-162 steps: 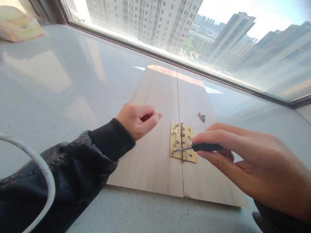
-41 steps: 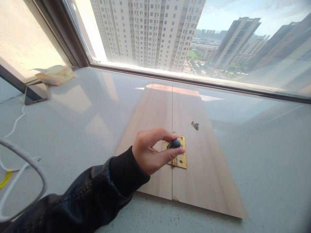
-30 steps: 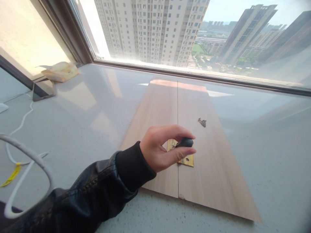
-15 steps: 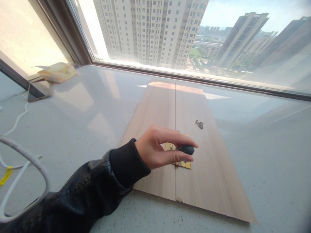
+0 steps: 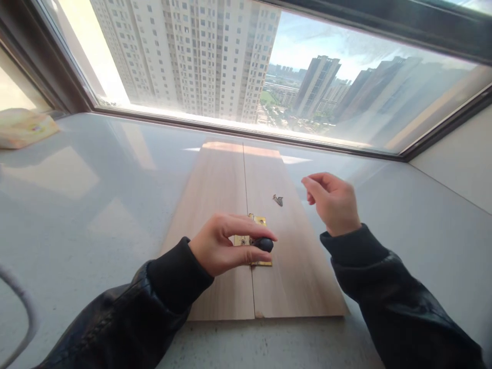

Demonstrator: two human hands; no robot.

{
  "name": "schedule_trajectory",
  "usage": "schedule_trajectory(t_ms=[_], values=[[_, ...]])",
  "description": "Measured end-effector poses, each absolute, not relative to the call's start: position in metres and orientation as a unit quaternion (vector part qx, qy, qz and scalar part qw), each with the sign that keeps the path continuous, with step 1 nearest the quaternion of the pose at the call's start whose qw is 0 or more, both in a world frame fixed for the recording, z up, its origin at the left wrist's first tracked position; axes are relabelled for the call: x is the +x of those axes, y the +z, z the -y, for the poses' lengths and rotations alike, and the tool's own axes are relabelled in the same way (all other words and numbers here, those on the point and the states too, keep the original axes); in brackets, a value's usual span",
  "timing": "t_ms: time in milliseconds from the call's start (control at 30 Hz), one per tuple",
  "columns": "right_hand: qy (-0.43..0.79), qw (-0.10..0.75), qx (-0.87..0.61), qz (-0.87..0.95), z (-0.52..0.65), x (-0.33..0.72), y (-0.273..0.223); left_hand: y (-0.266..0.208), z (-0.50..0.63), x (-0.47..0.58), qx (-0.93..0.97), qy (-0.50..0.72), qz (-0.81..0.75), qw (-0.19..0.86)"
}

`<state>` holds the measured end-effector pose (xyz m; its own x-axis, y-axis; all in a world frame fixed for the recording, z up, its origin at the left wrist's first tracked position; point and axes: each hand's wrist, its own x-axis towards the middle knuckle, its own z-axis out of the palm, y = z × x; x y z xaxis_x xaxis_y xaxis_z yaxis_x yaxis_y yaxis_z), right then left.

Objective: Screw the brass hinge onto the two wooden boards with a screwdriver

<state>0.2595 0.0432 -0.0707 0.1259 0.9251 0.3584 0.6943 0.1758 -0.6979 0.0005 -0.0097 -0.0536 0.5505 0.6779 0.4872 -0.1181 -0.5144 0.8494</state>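
screwdriver [image 5: 265,245] over the brass-coloured hinge [image 5: 241,240]: pinching its dark handle [image 5: 260,245] with left hand [image 5: 216,246], thumb against fingers, aiming the rounded end up and a bit right, leaning the long axis down-left toward the hinge, hiding the tip. also curling right hand [image 5: 337,205] fingers together, off right of the boards [image 5: 295,287].

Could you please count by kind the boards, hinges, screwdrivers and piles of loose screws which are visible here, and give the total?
Boards: 2 (left board, right board)
Hinge: 1, partly hidden by the left hand
Screwdriver: 1, black handle in that hand
Pile of loose screws: 1, single screws too small to count
Total: 5
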Motion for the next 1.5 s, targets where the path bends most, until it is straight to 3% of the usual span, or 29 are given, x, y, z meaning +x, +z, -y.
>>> schedule_trajectory(t_ms=[167, 367, 533, 833, 1100, 1500], values=[[0.111, 0.279, -0.665, 0.683, -0.054, 0.259, -0.098, -0.062, 0.013, 0.001, 0.689, 0.499, -0.236, 0.470], [0.061, 0.250, -0.640, 0.724, -0.051, 0.255, -0.108, -0.061, 0.018, 0.005, 0.703, 0.581, -0.255, 0.321], [0.050, 0.242, -0.636, 0.731, -0.050, 0.255, -0.107, -0.062, 0.019, 0.007, 0.710, 0.562, -0.247, 0.345], [0.076, 0.266, -0.630, 0.725, -0.051, 0.255, -0.106, -0.064, 0.006, 0.000, 0.700, 0.481, -0.206, 0.486], [0.110, 0.320, -0.648, 0.683, -0.046, 0.254, -0.103, -0.072, 0.009, -0.003, 0.640, 0.550, -0.279, 0.458], [0.168, 0.377, -0.641, 0.648, -0.048, 0.259, -0.111, -0.065, 0.020, 0.006, 0.473, 0.589, -0.381, 0.533]])
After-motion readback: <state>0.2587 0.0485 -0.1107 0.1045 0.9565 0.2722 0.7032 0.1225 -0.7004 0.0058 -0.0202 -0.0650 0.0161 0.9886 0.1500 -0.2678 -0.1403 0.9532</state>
